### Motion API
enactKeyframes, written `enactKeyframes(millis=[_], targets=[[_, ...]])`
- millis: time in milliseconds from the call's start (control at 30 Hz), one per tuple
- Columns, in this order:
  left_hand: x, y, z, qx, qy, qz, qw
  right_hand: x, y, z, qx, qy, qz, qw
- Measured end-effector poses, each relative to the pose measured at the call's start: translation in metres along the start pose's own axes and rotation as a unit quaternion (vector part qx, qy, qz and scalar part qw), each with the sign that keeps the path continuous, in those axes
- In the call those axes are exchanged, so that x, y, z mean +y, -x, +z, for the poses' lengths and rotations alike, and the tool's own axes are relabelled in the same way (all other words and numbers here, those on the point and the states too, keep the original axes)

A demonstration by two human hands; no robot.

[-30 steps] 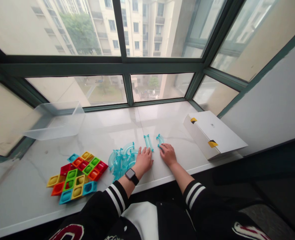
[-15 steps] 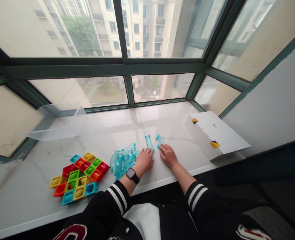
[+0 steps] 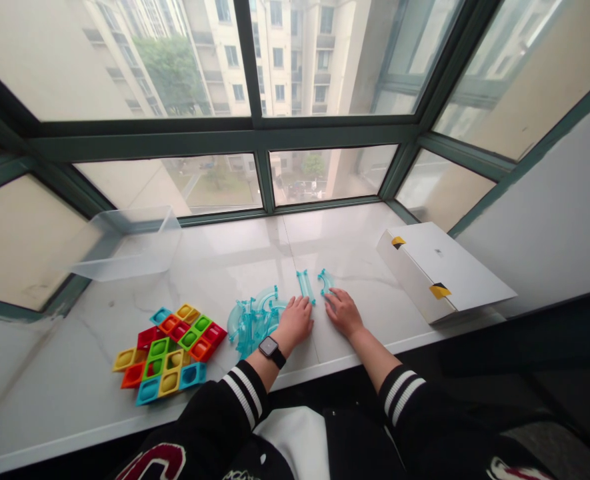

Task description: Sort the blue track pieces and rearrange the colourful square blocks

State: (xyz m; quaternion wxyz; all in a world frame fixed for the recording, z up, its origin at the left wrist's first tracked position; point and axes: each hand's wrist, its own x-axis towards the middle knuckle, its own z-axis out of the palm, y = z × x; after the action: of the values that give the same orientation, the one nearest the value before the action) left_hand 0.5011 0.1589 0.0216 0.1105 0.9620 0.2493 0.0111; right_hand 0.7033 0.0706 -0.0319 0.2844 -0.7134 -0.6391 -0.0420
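Note:
A straight, see-through blue track piece (image 3: 305, 287) lies on the white marble ledge. Just right of it rests a curved blue track piece (image 3: 325, 281). My left hand (image 3: 296, 321), palm down, has its fingertips by the near end of the straight piece. It looks open, fingers loosely stretched. My right hand (image 3: 343, 312) lies beside the near end of the curved piece, fingertips close to or touching it, fingers apart. Left of my left hand spreads a heap of blue track pieces (image 3: 249, 323), partly hidden behind that hand and wrist.
Colourful square toy blocks (image 3: 179, 350) with round hollows lie at the left. Behind them stands a clear plastic bin (image 3: 125, 267). A white box (image 3: 449, 267) with yellow-and-black tabs sits at the right. Windows (image 3: 325, 177) border the ledge; its front edge (image 3: 335, 365) runs before me.
The whole view has shifted slightly, so everything appears a little further right. My hands and the track pieces keep nearly the same places relative to each other.

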Motion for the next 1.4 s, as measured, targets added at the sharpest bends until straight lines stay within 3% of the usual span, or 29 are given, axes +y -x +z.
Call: enactKeyframes(millis=[233, 400, 600, 767, 933, 1067, 1400], targets=[[0.003, 0.002, -0.010, -0.004, 0.005, -0.012, 1.000, 0.000, 0.001, -0.001, -0.011, 0.027, 0.007, 1.000], [0.001, 0.017, -0.026, 0.033, 0.030, -0.012, 0.999, -0.002, 0.002, -0.003, 0.015, 0.018, 0.031, 0.999], [-0.021, 0.055, -0.056, 0.121, 0.080, -0.046, 0.988, -0.002, 0.001, -0.002, 0.012, 0.008, 0.036, 0.999], [-0.053, 0.106, -0.073, 0.181, 0.078, -0.106, 0.975, -0.002, 0.002, -0.002, 0.014, 0.020, 0.033, 0.999], [-0.079, 0.158, -0.071, 0.220, 0.084, -0.157, 0.959, -0.001, 0.001, -0.002, 0.028, 0.021, 0.034, 0.999], [-0.087, 0.184, -0.063, 0.239, 0.084, -0.197, 0.947, 0.000, 0.002, -0.002, 0.038, 0.015, 0.029, 0.999], [-0.072, 0.189, -0.050, 0.241, 0.095, -0.200, 0.945, 0.003, 0.008, -0.005, 0.080, -0.014, 0.043, 0.996]])
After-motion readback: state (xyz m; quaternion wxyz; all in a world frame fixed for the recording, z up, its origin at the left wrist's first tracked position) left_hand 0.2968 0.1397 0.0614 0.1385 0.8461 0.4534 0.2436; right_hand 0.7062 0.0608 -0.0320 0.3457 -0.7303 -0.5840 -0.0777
